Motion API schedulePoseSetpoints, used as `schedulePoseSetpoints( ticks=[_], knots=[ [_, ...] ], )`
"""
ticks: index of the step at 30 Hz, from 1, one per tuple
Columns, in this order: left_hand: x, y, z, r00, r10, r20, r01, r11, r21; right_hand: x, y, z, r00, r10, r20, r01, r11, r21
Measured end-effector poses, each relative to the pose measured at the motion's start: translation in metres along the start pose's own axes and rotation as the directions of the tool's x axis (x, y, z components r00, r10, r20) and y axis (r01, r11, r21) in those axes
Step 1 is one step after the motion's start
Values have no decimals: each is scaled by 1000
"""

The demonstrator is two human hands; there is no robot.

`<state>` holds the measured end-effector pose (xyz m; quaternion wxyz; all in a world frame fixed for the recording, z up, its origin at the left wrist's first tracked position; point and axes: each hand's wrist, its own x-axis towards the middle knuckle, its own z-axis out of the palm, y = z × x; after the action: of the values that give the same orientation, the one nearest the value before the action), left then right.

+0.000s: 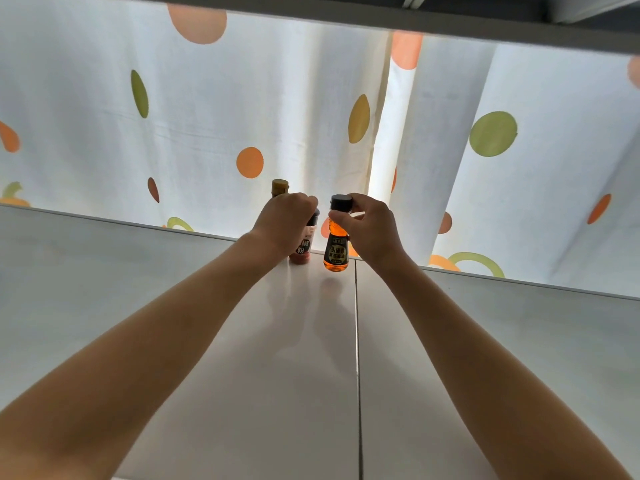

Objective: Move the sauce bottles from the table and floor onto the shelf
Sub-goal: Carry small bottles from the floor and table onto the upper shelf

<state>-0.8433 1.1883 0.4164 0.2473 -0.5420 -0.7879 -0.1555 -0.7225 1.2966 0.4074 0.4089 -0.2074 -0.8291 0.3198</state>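
Head view: I see both bare arms stretched forward over a pale, glossy shelf [207,341] whose boards meet at a dark seam running away from me on the right of centre. My left hand [282,225] has its fingers [304,202] curled over the top of a small bottle with reddish contents [302,249] and a dark cap; the bottle stands upright near the back edge of the shelf, its label partly hidden by the hand. My right hand [370,225] pinches the black cap of an amber sauce bottle [336,251] between thumb and fingertips. That bottle is upright, just beside the reddish one, and I cannot tell whether its base touches the shelf or sits just above it; a faint reflection lies beneath it. Behind my left hand a third bottle with a tan cap [280,187] pokes up, most of its body hidden. Past the back edge hangs a white curtain [242,98] printed with orange, green and yellow spots, lit from behind. A dark grey board [346,15] crosses the top of the frame.
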Motion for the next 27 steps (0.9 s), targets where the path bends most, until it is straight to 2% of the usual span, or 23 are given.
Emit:
schedulePoseSetpoints(
  ticks=[5,11,18,23,27],
  knots=[
    [2,-7,6,999,-33,-6,33,999,-32,0,4,1,1000,7,-7,-7,1000,-2],
    [0,-12,10,999,-45,-31,46,999,23,2,4,9,1000,18,-25,-18,1000,0],
    [-17,-28,-1,994,60,-88,-57,998,31,14,-1,32,998,48,-27,-48,999,-2],
    [-36,-43,-13,986,73,-150,-70,997,25,23,0,39,997,67,-36,-69,996,-51],
    [-48,-56,-16,990,61,-124,-61,998,7,23,3,42,995,92,-25,-94,993,-69]
  ],
)
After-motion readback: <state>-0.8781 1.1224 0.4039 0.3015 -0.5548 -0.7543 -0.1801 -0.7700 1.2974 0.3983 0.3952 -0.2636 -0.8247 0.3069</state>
